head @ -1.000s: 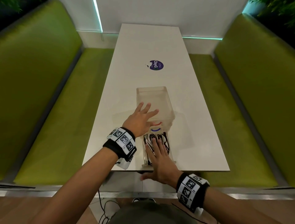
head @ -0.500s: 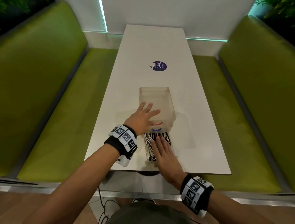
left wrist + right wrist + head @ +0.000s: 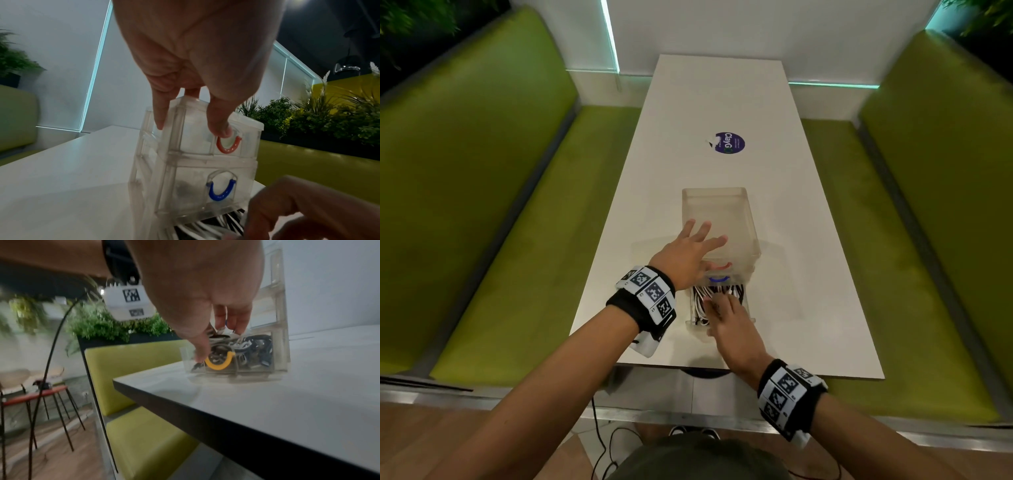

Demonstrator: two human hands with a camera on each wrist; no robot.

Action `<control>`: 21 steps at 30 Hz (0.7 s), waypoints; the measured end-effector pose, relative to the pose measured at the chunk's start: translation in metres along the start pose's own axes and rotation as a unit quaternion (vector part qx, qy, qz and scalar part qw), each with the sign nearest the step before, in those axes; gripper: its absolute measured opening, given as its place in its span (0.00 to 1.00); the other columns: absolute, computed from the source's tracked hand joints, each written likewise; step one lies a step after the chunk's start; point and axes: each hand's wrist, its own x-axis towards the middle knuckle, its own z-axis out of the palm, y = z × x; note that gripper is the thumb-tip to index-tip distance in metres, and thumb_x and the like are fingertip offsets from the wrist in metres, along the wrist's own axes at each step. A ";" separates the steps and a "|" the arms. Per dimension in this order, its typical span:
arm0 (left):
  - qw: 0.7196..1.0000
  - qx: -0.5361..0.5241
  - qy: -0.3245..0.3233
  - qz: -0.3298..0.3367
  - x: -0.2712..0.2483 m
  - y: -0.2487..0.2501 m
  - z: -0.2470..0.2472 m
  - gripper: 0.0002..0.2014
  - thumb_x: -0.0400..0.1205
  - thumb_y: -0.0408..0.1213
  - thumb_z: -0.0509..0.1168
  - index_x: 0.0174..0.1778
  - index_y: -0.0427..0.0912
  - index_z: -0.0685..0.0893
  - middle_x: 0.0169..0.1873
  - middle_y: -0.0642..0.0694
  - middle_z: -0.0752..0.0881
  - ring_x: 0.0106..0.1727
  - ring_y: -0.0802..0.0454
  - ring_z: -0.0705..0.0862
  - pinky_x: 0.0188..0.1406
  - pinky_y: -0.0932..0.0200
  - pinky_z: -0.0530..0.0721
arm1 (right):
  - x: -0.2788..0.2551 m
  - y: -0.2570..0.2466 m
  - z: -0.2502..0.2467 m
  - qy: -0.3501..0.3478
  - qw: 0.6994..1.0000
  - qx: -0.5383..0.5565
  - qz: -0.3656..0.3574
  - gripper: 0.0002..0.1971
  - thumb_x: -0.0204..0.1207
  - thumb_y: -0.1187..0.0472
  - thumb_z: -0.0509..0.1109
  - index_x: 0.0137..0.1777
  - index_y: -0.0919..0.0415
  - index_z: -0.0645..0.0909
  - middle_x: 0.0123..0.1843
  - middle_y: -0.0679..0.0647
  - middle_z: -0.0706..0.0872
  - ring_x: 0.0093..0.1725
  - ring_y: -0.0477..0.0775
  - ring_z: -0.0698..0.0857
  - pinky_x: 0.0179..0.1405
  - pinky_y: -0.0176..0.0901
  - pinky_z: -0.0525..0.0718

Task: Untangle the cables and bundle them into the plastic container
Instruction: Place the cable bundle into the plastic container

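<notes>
Dim, even indoor light; cyan glowing wall strips [image 3: 610, 37] add cool tint. Head view bows at edges. Right wrist view is motion-blurred; soft shadows lie on the white counter [image 3: 722, 102].

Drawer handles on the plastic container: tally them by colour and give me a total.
Red handle: 1
Blue handle: 1
Yellow handle: 1
Total: 3
</notes>
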 end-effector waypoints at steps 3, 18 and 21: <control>1.000 0.002 0.002 0.001 0.001 -0.002 0.004 0.29 0.85 0.45 0.59 0.82 0.57 0.58 0.85 0.46 0.50 0.85 0.42 0.42 0.73 0.39 0.70 | -0.002 0.008 -0.001 0.012 0.999 -0.016 -0.035 0.22 0.58 0.65 0.83 0.54 0.61 0.85 0.47 0.56 0.87 0.44 0.59 0.84 0.41 0.47 0.87; 0.954 -0.006 0.249 0.167 -0.053 0.004 0.086 0.09 0.76 0.31 0.69 0.52 0.38 0.84 0.49 0.41 0.85 0.47 0.41 0.84 0.44 0.46 0.83 | 0.005 0.047 -0.010 0.047 0.991 0.122 0.011 0.11 0.76 0.58 0.63 0.48 0.58 0.87 0.45 0.54 0.86 0.41 0.56 0.85 0.35 0.49 0.86; 0.981 -0.048 0.127 0.140 -0.048 -0.002 0.107 0.15 0.75 0.36 0.71 0.57 0.39 0.84 0.54 0.42 0.87 0.50 0.42 0.86 0.46 0.50 0.86 | 0.005 0.047 -0.007 0.070 0.994 0.046 -0.067 0.11 0.74 0.60 0.62 0.43 0.60 0.86 0.37 0.55 0.85 0.36 0.58 0.84 0.32 0.52 0.85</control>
